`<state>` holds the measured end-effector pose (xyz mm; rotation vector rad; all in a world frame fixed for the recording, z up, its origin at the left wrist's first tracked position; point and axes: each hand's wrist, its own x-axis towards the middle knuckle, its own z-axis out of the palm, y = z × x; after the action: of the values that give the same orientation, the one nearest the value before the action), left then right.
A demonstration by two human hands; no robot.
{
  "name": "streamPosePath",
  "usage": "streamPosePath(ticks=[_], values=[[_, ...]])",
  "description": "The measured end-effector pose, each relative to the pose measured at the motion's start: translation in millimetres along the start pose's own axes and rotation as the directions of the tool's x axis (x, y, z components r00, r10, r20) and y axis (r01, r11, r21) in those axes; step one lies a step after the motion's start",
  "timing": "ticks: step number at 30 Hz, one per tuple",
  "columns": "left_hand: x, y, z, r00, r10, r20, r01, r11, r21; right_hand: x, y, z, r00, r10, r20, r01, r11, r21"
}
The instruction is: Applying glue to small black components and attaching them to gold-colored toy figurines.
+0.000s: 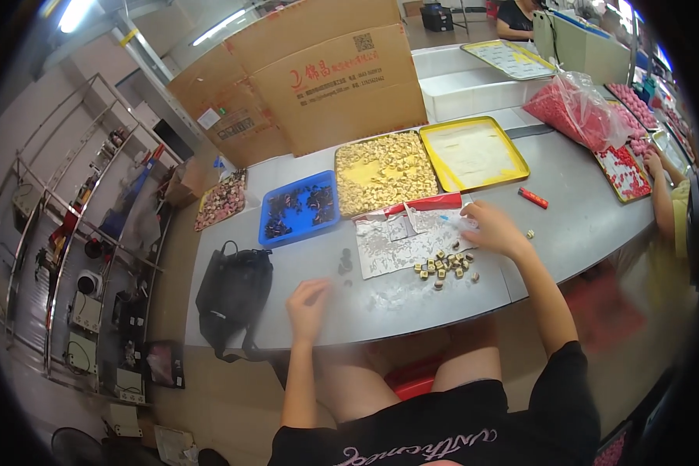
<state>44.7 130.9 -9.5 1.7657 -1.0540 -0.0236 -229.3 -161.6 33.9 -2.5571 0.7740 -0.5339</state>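
My right hand (495, 228) is closed over the right side of a smeared white sheet (377, 252). Its fingers are round a small translucent object (464, 224), seemingly with a thin bluish tip; the hand partly hides it. Just in front of that hand, several small black-and-gold cubes (443, 266) lie loose at the sheet's lower right edge. A T-shaped piece (406, 227) rests on the sheet, below a red strip (427, 204). My left hand (307, 304) hovers by the table's near edge, left of the sheet. Its fingertips are pressed together, and anything between them is too small to see.
Behind the sheet stand a blue tray (300, 238) of dark pieces, a yellow tray (436, 186) of cream pieces and another yellow tray (520, 159). A black bag (233, 291) sits left, a red tube (533, 198) right. Cardboard (342, 109) rises behind. Another person's arm (662, 190) reaches in.
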Motion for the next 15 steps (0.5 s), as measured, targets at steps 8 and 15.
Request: streamPosePath(ticks=[8, 15], values=[[1.0, -7.1, -4.2, 0.995, -0.101, -0.006, 0.098, 0.979, -0.177, 9.9, 13.7, -5.2, 0.988, 0.057, -0.143, -0.004, 0.937, 0.349], [2.4, -7.3, -4.6, 0.987, -0.155, -0.03, 0.136, 0.933, -0.334, 21.0, 27.4, -12.9, 0.896, 0.443, 0.012, -0.133, 0.245, 0.96]])
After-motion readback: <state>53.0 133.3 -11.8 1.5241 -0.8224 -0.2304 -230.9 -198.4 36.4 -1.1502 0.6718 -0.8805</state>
